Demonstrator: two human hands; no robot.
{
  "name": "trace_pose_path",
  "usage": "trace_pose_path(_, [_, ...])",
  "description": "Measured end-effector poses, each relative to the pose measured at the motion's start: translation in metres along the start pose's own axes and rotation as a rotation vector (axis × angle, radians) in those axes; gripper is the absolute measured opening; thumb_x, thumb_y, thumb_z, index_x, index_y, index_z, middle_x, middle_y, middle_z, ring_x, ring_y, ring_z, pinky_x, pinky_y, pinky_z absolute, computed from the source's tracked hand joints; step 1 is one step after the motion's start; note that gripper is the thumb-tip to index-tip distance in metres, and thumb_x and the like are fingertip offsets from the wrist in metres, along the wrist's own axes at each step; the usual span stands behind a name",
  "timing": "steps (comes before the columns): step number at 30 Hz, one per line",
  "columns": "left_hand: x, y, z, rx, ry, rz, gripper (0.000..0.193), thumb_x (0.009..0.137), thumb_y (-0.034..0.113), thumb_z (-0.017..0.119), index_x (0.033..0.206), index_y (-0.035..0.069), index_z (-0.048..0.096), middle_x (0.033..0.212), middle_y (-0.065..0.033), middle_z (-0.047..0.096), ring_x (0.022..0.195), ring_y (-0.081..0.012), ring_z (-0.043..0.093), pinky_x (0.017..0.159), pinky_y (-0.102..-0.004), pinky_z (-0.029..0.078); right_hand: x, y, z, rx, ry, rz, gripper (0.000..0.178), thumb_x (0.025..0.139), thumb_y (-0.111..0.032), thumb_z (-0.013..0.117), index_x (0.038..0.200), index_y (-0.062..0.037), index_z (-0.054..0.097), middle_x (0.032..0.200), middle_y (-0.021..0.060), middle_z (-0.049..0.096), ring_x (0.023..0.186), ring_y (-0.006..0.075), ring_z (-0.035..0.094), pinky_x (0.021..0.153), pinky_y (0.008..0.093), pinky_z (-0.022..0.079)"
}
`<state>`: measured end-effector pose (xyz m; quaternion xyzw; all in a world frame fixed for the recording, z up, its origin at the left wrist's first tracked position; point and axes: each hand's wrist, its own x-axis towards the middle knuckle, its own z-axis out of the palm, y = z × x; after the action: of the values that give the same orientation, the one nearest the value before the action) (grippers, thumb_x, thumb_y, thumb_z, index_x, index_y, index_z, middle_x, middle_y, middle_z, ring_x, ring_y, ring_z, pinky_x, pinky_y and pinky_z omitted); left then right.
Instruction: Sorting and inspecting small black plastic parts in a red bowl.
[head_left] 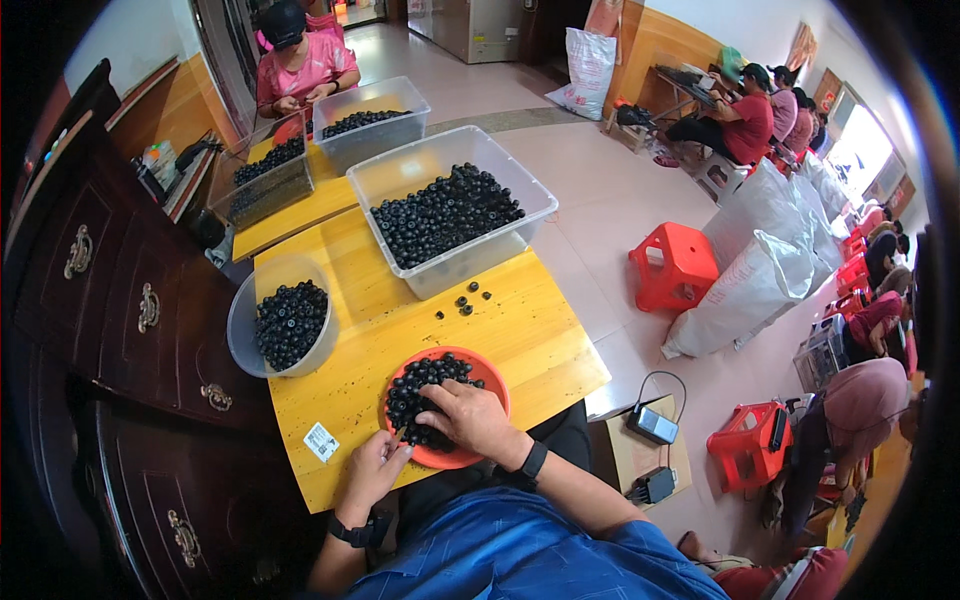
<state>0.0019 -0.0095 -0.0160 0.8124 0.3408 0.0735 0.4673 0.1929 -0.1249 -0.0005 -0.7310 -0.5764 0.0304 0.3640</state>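
Observation:
A round orange-red bowl [462,459] full of small black round parts [410,379] sits at the near edge of the yellow table [535,345]. My right hand [470,414] lies over these parts, its fingers bent down and a little apart, touching them. At the bowl's near left rim, my left hand [372,470] is closed, thumb against fingers. A thin brownish tip shows at its fingertips, too small to name. Several loose black parts [465,300] lie on the table beyond the bowl.
A large clear bin [440,277] and a round clear tub [243,325] hold more black parts. Across the table a person [308,75] works beside two smaller bins. Dark drawers [150,330] stand left; red stools [673,265] and white sacks [750,290] stand right. Other people sit farther right.

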Motion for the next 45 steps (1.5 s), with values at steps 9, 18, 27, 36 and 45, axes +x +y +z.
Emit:
trace_pose_path(9, [-0.003,0.002,0.0,0.015,0.005,0.003,0.024,0.085,0.02,0.074,0.086,0.002,0.059,0.065,-0.0008,0.05,0.061,-0.0111,0.047,0.055,-0.0301,0.04,0.002,0.0,0.003,0.207,0.088,0.051,0.02,0.093,-0.028,0.065,0.097,-0.008,0.065,0.084,0.0119,0.061,0.078,0.0321,0.065,0.066,0.0408,0.053])
trace_pose_path(18, [-0.016,0.015,-0.018,0.048,0.228,0.054,0.018,0.085,0.014,0.074,0.088,-0.001,0.064,0.068,-0.0088,0.065,0.061,-0.0139,0.061,0.058,-0.0297,0.048,0.006,0.01,0.002,1.21,0.155,0.554,0.022,0.1,-0.028,0.057,0.095,-0.0076,0.063,0.074,0.0038,0.056,0.066,0.0154,0.058,0.059,0.031,0.048])
trace_pose_path(27, [-0.014,0.083,0.022,-0.118,0.138,0.319,0.026,0.081,0.019,0.079,0.099,0.009,0.063,0.071,-0.0065,0.066,0.062,-0.0228,0.067,0.057,-0.0342,0.052,-0.02,0.014,0.014,2.51,-0.066,0.95,0.037,0.105,-0.036,0.045,0.115,-0.0045,0.062,0.1,0.0097,0.067,0.085,0.0216,0.062,0.072,0.0337,0.052])
trace_pose_path(36, [-0.019,0.101,0.012,0.218,0.121,0.327,0.032,0.082,0.026,0.077,0.105,0.009,0.064,0.073,-0.0067,0.066,0.067,-0.03,0.068,0.058,-0.0401,0.053,-0.04,0.002,0.037,2.608,-0.254,0.977,0.051,0.107,-0.042,0.032,0.125,-0.001,0.058,0.121,0.0141,0.063,0.112,0.03,0.058,0.104,0.0454,0.044])
trace_pose_path(45, [-0.022,0.1,0.012,0.312,0.107,0.312,0.034,0.085,0.033,0.073,0.109,0.01,0.066,0.074,-0.0114,0.068,0.068,-0.0339,0.068,0.06,-0.0429,0.053,-0.031,-0.024,0.016,2.289,-0.191,1.188,0.065,0.107,-0.048,0.026,0.137,0.0043,0.049,0.138,0.016,0.055,0.127,0.0303,0.051,0.113,0.0427,0.036])
